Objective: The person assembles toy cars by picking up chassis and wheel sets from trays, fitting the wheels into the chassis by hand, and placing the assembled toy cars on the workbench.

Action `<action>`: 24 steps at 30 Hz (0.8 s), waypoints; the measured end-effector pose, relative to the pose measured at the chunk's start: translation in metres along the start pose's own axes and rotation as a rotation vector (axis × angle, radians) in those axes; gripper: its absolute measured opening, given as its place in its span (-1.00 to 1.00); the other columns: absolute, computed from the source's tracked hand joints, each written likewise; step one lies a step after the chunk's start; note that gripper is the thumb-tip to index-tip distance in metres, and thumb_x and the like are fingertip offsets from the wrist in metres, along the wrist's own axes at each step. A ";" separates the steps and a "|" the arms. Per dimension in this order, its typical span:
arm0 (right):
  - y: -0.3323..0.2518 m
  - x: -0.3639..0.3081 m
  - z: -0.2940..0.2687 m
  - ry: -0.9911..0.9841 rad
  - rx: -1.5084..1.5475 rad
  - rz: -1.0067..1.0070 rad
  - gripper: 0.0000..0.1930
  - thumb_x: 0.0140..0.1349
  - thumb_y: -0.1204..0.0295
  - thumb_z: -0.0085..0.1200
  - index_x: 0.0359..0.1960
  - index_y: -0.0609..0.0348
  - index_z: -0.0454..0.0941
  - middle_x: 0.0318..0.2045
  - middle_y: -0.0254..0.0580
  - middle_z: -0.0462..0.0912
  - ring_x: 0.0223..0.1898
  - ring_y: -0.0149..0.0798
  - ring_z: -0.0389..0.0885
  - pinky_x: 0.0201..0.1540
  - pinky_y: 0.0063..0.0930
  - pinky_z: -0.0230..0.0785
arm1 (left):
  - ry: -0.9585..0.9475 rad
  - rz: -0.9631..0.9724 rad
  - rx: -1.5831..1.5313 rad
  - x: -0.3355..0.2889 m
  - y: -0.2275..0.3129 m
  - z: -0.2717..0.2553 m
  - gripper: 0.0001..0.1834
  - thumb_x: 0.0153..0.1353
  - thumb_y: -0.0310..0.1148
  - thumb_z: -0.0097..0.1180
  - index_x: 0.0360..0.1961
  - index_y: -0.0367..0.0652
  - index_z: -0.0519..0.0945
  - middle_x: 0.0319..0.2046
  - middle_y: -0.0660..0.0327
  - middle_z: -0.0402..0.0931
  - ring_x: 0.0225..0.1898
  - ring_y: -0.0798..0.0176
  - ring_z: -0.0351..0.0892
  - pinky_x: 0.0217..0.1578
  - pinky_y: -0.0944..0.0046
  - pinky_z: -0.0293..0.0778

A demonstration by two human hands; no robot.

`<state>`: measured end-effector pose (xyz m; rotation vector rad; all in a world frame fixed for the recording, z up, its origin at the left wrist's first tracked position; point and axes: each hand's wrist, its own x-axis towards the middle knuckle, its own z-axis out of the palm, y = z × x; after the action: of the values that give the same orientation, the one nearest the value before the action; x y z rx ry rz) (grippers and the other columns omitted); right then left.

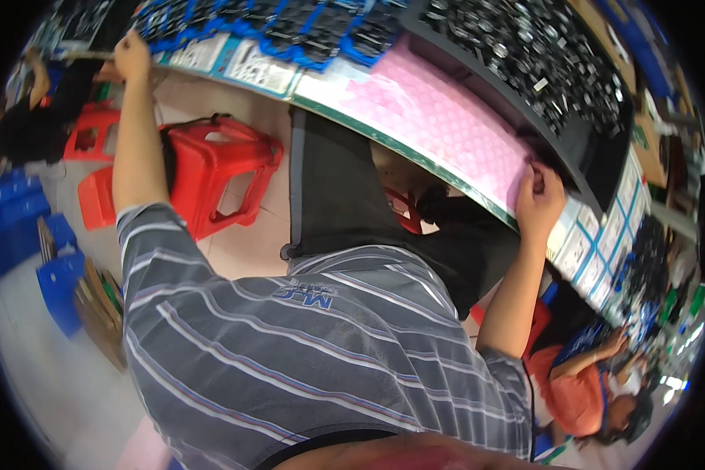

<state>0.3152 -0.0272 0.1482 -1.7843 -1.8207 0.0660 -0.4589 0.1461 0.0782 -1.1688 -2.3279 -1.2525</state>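
My left hand (133, 59) reaches far out to the upper left, at the table's edge beside the blue trays (294, 39) of small dark parts. Its fingers are closed, and whatever they may hold is too small to make out. On the right, my right hand (539, 196) rests at the near end of a pink bubble-wrap sheet (427, 106), next to a large black bin (478, 82). The fingers of that hand are curled in, hiding anything inside them. Many small black and shiny parts (529, 55) fill the bin.
Red plastic stools (215, 168) stand on the floor left of my legs. Blue bins (12, 215) lie farther left. A co-worker in an orange top (572, 392) sits at the lower right; another person in dark clothes (31, 129) is at the far left.
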 end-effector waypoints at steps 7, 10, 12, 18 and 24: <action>0.023 -0.006 0.000 0.190 0.353 -0.051 -0.91 0.10 0.55 0.19 -0.34 0.23 0.65 -0.55 -0.12 0.57 -0.52 -0.17 0.55 -0.42 -0.38 0.40 | -0.080 0.640 0.515 0.124 -0.052 -0.053 -0.48 0.48 -0.11 -0.30 -0.02 -0.28 0.62 -0.06 -0.16 0.59 0.00 -0.21 0.56 0.06 0.00 0.44; 0.020 -0.013 -0.031 0.263 0.294 0.023 -0.94 0.12 0.55 0.19 -0.36 0.26 0.64 -0.54 -0.16 0.60 -0.53 -0.30 0.57 -0.43 -0.49 0.40 | -0.064 -0.137 0.170 0.032 -0.035 -0.024 -0.29 0.34 0.14 -0.11 -0.10 -0.46 0.61 -0.09 -0.25 0.60 -0.04 -0.23 0.57 0.06 -0.05 0.41; 0.046 -0.028 -0.057 0.379 0.228 0.084 -0.94 0.13 0.56 0.19 -0.36 0.25 0.65 -0.49 -0.17 0.65 -0.49 -0.34 0.61 -0.38 -0.52 0.43 | -0.031 -0.283 0.018 0.003 -0.005 -0.038 -0.34 0.32 0.07 -0.06 -0.10 -0.48 0.62 -0.11 -0.24 0.60 -0.05 -0.20 0.58 0.02 -0.04 0.41; 0.213 -0.056 -0.153 0.735 -0.328 0.321 -0.80 0.12 0.38 0.20 -0.26 0.20 0.68 -0.40 -0.12 0.66 -0.34 -0.17 0.64 -0.19 -0.31 0.48 | -0.158 -0.062 -0.103 -0.124 0.058 -0.082 -0.49 0.36 -0.17 -0.11 -0.09 -0.52 0.60 -0.07 -0.25 0.59 -0.05 -0.17 0.57 0.02 -0.01 0.41; 0.369 -0.072 -0.234 0.613 -0.848 0.395 -0.46 0.03 0.13 0.26 -0.02 0.25 0.59 -0.08 0.19 0.60 -0.01 0.16 0.55 0.13 -0.12 0.35 | -0.161 -0.079 -0.339 -0.276 0.146 -0.088 -0.70 0.33 -0.31 0.10 -0.06 -0.36 0.53 -0.28 0.16 0.53 -0.28 0.30 0.48 -0.18 0.32 0.41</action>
<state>0.7436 -0.1396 0.1593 -2.3269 -1.0758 -1.1175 -0.1840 -0.0256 0.0655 -1.3343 -2.3561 -1.6910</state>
